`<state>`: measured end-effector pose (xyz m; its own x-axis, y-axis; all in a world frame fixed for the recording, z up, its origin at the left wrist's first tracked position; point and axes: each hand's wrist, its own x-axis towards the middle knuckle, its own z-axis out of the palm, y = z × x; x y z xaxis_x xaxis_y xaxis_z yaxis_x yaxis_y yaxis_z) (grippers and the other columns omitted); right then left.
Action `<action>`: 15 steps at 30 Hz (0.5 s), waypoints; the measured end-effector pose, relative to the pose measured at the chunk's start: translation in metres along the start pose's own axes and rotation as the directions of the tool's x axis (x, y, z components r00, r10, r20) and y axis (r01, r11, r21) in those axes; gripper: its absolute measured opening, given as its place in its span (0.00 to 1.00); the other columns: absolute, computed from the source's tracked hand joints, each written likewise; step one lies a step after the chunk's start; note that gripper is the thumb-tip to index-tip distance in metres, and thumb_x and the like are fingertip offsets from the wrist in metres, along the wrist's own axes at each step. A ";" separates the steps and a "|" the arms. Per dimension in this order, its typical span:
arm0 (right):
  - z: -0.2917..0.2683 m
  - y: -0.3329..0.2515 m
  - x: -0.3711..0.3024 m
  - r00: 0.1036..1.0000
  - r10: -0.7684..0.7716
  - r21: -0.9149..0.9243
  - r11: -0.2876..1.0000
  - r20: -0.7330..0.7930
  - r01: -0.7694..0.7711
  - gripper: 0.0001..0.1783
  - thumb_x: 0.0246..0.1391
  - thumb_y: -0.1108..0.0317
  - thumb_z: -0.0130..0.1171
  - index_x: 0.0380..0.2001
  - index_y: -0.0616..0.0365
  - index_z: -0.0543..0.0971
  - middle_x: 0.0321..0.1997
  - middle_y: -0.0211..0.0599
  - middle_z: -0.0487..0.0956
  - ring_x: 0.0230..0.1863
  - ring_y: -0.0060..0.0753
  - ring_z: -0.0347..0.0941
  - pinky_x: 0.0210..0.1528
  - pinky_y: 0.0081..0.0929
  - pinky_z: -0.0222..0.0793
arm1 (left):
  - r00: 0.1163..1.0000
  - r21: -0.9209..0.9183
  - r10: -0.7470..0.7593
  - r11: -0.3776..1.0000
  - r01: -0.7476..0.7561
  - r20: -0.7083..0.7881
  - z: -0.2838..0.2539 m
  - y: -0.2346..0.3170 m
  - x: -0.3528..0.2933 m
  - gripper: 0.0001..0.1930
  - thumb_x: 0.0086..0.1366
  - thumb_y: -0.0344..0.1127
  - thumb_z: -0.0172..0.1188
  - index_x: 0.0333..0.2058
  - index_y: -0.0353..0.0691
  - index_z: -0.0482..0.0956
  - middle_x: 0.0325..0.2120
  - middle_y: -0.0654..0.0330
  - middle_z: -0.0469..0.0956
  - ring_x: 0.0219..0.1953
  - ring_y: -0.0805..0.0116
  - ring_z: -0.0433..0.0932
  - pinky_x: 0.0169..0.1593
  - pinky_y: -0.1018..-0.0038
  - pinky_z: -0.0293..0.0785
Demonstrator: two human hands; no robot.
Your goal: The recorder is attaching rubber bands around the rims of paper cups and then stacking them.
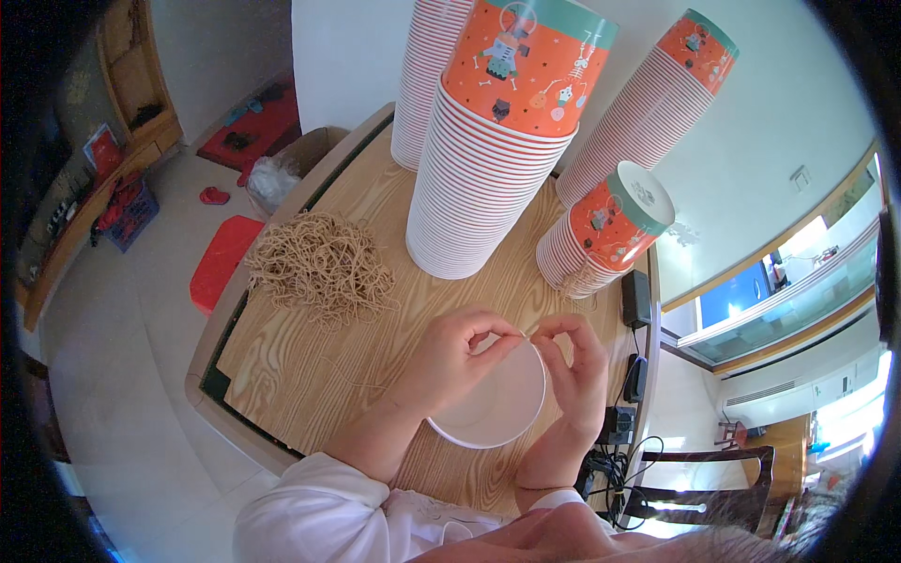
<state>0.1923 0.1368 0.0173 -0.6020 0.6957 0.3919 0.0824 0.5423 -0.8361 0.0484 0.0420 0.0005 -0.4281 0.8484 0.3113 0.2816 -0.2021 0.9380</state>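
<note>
A white paper tub [488, 413] stands on the table in front of me, its pale inside facing up. At its far rim my left hand [455, 355] is closed in a pinch, thumb against forefinger. My right hand [577, 368] pinches at the same spot, and the fingertips of both hands almost meet. Between them shows a tiny bit of what looks like tan cord; the rest of it is hidden by the fingers. Beyond my left hand lies a loose heap of tan cord [319, 272].
Tall stacks of orange-and-teal printed tubs [493, 178] rise at the table's far side. A shorter stack [605, 225] stands right of them, with cord beside it. Black power adapters [636, 300] line the right edge. A red stool [221, 263] is at the left.
</note>
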 end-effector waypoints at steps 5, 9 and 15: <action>-0.005 0.012 0.001 0.989 0.090 0.032 0.995 0.119 -0.095 0.05 0.57 0.74 0.54 0.30 0.65 0.75 0.25 0.36 0.74 0.29 0.27 0.71 0.34 0.23 0.66 | 0.999 -0.014 0.042 0.999 -0.042 -0.024 -0.001 0.001 0.001 0.05 0.56 0.32 0.65 0.30 0.38 0.82 0.19 0.62 0.71 0.18 0.73 0.65 0.23 0.75 0.61; 0.000 0.004 0.002 0.976 0.129 -0.062 0.991 0.178 -0.119 0.06 0.58 0.74 0.53 0.28 0.66 0.74 0.23 0.36 0.73 0.27 0.26 0.69 0.31 0.24 0.64 | 0.999 0.017 0.043 0.999 -0.043 0.001 0.000 -0.001 0.000 0.05 0.56 0.32 0.65 0.30 0.38 0.82 0.19 0.62 0.71 0.19 0.73 0.66 0.23 0.75 0.61; -0.001 0.006 0.000 0.981 0.051 0.051 0.997 0.188 -0.062 0.02 0.57 0.77 0.52 0.30 0.66 0.72 0.27 0.37 0.73 0.31 0.27 0.69 0.35 0.22 0.64 | 0.998 -0.028 0.056 0.998 -0.056 -0.029 0.002 -0.001 0.000 0.05 0.55 0.30 0.66 0.31 0.39 0.82 0.17 0.68 0.65 0.19 0.80 0.60 0.22 0.79 0.56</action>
<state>0.1941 0.1406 0.0124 -0.7355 0.6216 0.2696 0.0785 0.4734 -0.8774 0.0500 0.0435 -0.0006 -0.4364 0.8214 0.3672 0.2813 -0.2631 0.9229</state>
